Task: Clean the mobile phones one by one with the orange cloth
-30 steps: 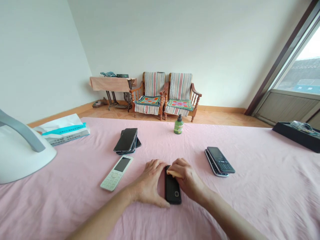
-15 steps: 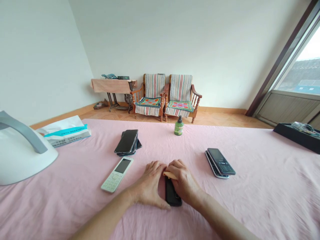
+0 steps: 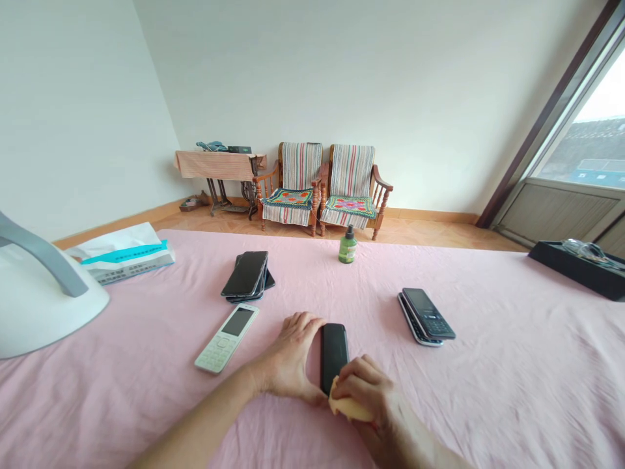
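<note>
A black phone lies flat on the pink tablecloth in front of me. My left hand rests against its left edge, fingers curled round the side. My right hand is closed on a small yellow cloth and presses it on the phone's near end, covering that end.
A white keypad phone lies to the left, a stack of dark smartphones behind it. Two dark keypad phones lie stacked at the right. A green spray bottle, a white lamp base, a tissue pack and a black tray stand around.
My right hand has drawn the yellow cloth from the phone's far end down to its near end, uncovering most of the phone. The left hand has stayed in place.
</note>
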Tool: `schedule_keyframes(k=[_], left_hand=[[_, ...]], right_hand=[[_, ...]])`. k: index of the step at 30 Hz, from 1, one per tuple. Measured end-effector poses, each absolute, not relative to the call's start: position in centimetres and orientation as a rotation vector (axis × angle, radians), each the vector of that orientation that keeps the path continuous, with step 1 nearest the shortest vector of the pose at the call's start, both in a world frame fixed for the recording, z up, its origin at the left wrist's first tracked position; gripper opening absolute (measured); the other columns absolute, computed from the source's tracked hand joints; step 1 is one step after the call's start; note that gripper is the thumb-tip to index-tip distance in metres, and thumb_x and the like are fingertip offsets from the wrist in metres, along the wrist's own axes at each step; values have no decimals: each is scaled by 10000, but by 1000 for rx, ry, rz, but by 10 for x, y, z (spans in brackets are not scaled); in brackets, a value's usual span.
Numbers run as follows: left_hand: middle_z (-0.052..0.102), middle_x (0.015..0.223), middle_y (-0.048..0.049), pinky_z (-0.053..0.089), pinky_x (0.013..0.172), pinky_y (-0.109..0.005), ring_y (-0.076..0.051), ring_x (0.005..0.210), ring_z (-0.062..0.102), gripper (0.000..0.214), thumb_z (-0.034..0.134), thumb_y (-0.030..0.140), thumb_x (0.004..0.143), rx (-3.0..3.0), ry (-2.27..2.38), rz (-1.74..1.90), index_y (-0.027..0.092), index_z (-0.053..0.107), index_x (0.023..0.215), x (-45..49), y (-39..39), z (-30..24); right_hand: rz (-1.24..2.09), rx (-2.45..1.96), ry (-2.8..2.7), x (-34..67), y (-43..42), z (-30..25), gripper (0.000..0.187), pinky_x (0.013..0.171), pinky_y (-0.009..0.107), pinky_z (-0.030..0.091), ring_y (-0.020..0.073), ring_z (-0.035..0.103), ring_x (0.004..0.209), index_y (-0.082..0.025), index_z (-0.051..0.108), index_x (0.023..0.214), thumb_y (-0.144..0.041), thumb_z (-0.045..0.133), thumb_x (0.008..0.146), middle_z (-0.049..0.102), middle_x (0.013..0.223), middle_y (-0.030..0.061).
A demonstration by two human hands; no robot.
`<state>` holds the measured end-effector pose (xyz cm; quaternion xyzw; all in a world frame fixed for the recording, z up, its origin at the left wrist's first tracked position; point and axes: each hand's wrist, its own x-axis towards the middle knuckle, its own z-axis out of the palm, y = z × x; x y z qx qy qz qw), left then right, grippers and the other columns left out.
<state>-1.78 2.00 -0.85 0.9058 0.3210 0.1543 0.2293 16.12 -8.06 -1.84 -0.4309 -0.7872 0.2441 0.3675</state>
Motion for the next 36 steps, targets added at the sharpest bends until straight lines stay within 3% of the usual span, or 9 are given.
schedule_keyframes(k=[21,36], left_hand=[[436,1175,-80,345,959,-462,-308,1076,422,968,814,458,370,2514,869,449,240,408,1222,-17,20,-12],[434,1185,-76,318,973,-474,-318,1086,414,955,814,471,383,2484,896,441,250,402,1216,-17,16,-6]], right_hand=[[564,-1038,-2208,167,-73,-1,267,729,275,458,156,541,844,-188,637,788,-22,441,858,593,868,47],[517,-1284,-2096,172,-83,-10,324,678,269,445,162,518,811,-204,613,828,70,461,749,553,861,34]])
